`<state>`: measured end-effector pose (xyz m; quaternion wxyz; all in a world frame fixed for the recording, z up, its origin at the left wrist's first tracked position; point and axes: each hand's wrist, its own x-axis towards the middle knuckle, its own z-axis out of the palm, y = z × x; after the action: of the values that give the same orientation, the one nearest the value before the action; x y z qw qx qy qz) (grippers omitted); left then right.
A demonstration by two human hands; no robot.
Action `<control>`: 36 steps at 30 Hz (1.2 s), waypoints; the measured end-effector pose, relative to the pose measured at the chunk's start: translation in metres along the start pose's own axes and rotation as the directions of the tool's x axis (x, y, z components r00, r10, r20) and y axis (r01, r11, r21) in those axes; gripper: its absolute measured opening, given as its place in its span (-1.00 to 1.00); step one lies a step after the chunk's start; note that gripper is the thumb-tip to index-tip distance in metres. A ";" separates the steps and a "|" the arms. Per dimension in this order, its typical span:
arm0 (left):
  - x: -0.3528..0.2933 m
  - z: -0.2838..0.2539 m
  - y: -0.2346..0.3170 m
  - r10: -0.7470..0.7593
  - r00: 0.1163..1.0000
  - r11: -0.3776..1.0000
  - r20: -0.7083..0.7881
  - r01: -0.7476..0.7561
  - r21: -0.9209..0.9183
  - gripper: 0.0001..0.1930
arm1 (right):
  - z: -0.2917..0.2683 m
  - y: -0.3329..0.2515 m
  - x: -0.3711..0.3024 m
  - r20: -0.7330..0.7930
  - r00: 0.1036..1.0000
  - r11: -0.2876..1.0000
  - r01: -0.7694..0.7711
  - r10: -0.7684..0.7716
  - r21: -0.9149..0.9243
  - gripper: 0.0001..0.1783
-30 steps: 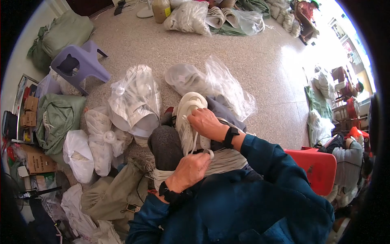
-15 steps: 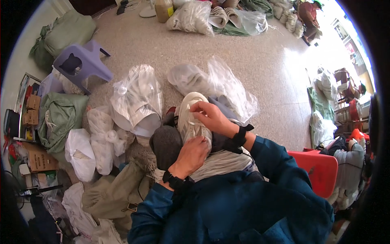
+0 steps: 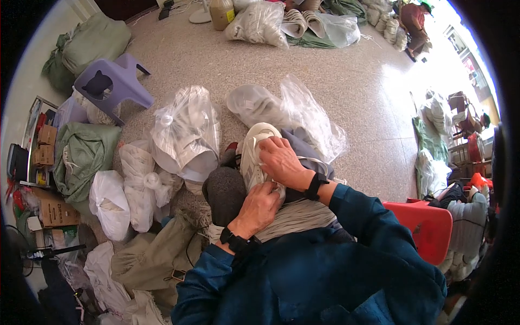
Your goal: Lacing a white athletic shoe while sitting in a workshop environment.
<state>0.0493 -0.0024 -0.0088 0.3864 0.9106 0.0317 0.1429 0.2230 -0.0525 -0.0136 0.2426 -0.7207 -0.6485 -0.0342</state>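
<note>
Over on the left, a smooth purple plastic stool (image 3: 120, 86) with a cat-shaped cutout, and below it a crumpled green woven sack (image 3: 86, 157). Next, a knotted, bulging white bag (image 3: 110, 208), then a glossy, see-through bag (image 3: 187, 130) packed with pale, curved pieces. Into the middle: a fuzzy dark-grey knee (image 3: 223, 195), and beside it the off-white shoe (image 3: 251, 162) lying on the lap, rounded toe pointing away. The left hand (image 3: 255, 210) is at its near end, fingers curled against it; the right hand (image 3: 284, 162) comes over the upper, fingers bent down at the laces. Whether either pinches a lace, I can't tell! Stringy pale cords (image 3: 298, 219) bunch across the lap; beyond the shoe, filmy, wrinkled plastic (image 3: 310, 122). Far right, a hard, shiny red seat (image 3: 420, 227). Underneath runs a speckled stone floor (image 3: 357, 114), glaring by the bright right side, where a person (image 3: 414, 27) sits at the far end.
</note>
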 end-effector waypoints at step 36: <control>0.017 -0.037 0.072 -0.027 0.977 0.997 0.211 0.011 0.077 -0.87 | -0.135 -0.033 -0.073 0.582 0.813 0.695 -0.410 -0.016 0.591 -0.64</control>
<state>0.0510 -0.0239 0.0712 0.3544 0.9342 0.0042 0.0399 0.2156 -0.1712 0.0884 0.3014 -0.6227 -0.5685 0.4452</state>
